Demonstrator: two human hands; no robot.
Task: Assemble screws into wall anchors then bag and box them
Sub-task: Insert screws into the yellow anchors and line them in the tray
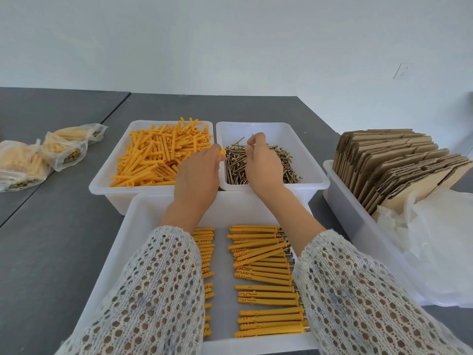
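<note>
My left hand [198, 172] is shut on one orange wall anchor [222, 151], whose open end pokes out toward the right. My right hand [261, 160] hovers over the bronze screws [286, 167] in the right white bin [304, 139], fingertips pinched on a screw at the top of the pile. Loose orange anchors [153, 155] fill the left white bin [102, 180]. The near white tray [138, 221] holds rows of assembled anchors with screws [263, 267]; my sleeves hide part of them.
Several filled clear bags [38, 157] lie on the grey table at the far left. At the right, a white bin [343, 201] holds flat cardboard boxes [394, 165] and crumpled clear plastic bags [440, 247]. A white wall stands behind the table.
</note>
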